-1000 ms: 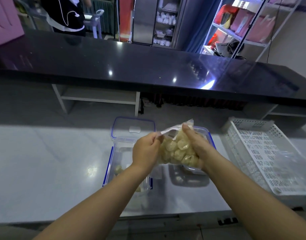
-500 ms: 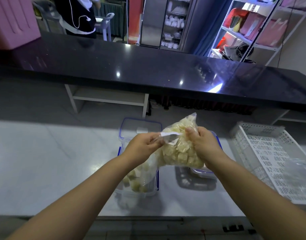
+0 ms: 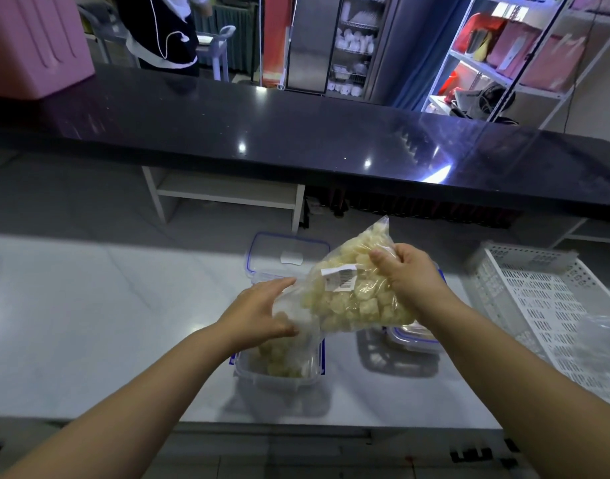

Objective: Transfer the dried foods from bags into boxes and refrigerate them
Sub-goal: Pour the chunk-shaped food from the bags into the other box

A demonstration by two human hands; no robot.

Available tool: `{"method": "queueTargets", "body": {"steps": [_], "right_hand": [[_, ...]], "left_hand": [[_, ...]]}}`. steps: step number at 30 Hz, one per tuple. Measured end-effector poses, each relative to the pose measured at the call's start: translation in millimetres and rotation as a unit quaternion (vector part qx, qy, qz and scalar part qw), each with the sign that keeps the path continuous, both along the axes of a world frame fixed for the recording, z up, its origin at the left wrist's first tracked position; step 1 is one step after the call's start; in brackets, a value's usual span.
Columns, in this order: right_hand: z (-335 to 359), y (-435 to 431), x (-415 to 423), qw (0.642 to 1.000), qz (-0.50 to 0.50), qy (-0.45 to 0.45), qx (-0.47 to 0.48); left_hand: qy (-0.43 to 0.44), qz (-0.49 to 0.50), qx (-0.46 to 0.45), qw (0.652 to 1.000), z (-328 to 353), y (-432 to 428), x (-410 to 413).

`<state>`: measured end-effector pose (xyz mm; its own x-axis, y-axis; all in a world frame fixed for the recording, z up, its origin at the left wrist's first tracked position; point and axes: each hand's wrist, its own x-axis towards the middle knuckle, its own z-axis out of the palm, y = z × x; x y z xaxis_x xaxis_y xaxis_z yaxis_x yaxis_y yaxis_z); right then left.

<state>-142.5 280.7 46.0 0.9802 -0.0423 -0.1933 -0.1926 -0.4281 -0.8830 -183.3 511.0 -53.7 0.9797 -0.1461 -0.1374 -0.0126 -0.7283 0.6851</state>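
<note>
A clear plastic bag (image 3: 352, 299) full of pale yellow dried food cubes is tilted over a clear box (image 3: 279, 369) with blue clips. My right hand (image 3: 409, 278) grips the raised far end of the bag. My left hand (image 3: 262, 312) holds the bag's open mouth down at the box. Several cubes lie in the box. The box's lid (image 3: 288, 252) lies flat just behind it. A second clear box (image 3: 414, 338) stands to the right, mostly hidden under the bag and my right arm.
A white perforated basket (image 3: 552, 312) sits at the right on the white counter (image 3: 106, 323), with a crumpled clear bag in it. Behind runs a raised black countertop (image 3: 296, 133). A person stands beyond it at the upper left, near shelves.
My right hand has lifted the bag's far end and tipped it left. My left hand has drawn the mouth down to the box, and more cubes lie in the box.
</note>
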Motion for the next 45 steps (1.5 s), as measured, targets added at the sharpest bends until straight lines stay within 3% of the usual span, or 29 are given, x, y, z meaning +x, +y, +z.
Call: {"method": "queueTargets", "body": {"steps": [3,8,14,28,38,45], "right_hand": [[0.5,0.5,0.0,1.000,-0.005,0.005,0.023],[3.1,0.1,0.6,0.999,-0.010,0.025,0.045],[10.0,1.4,3.9,0.998,-0.021,0.014,0.059],[22.4,10.6,3.0,0.993,-0.035,0.010,0.111],[34.9,-9.5,1.2,0.998,0.029,0.054,-0.015],[45.7,-7.4,2.2,0.998,0.034,0.050,-0.029]], "left_hand": [[-0.022,0.025,0.050,0.998,-11.2,5.5,-3.4],[-0.073,0.109,0.042,0.990,-5.0,8.3,-0.4],[-0.068,0.138,-0.051,0.987,7.7,19.5,14.2],[-0.088,0.137,-0.101,0.981,30.1,40.5,26.4],[-0.030,0.067,-0.163,0.984,35.1,39.5,6.6],[-0.021,0.067,-0.151,0.986,44.0,36.5,4.1]]}}
